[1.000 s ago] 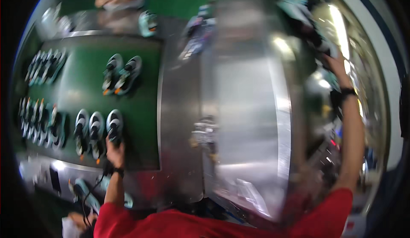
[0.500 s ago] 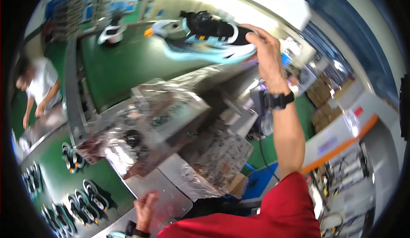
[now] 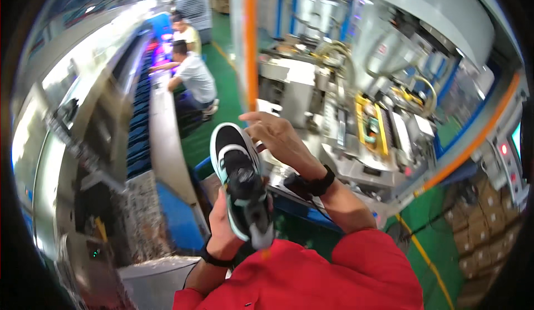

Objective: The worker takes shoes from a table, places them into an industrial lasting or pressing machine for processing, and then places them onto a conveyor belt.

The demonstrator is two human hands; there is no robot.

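A sneaker [image 3: 236, 157] with a black upper, white trim and a pale blue and white sole is held in front of my chest, its toe pointing away from me. A dark form fills its opening. My left hand [image 3: 222, 226] grips the shoe from below and along its left side near the heel; some of its fingers are hidden behind the shoe. Close to the right side of the toe is my right hand [image 3: 281, 140], its index finger stretched out and the other fingers loosely bent. Whether its thumb touches the shoe I cannot tell.
Ahead to the right stands a machine with an orange-edged opening [image 3: 251, 48] and a yellow fixture [image 3: 371, 123] inside. A long conveyor machine [image 3: 139, 109] runs along the left, with two people beyond it. Stacked cartons [image 3: 484, 226] stand at the far right.
My view has turned right, from the green belt with shoes to the machine. The sneaker has come close to my chest; my left hand now holds it, and my right hand has released it.
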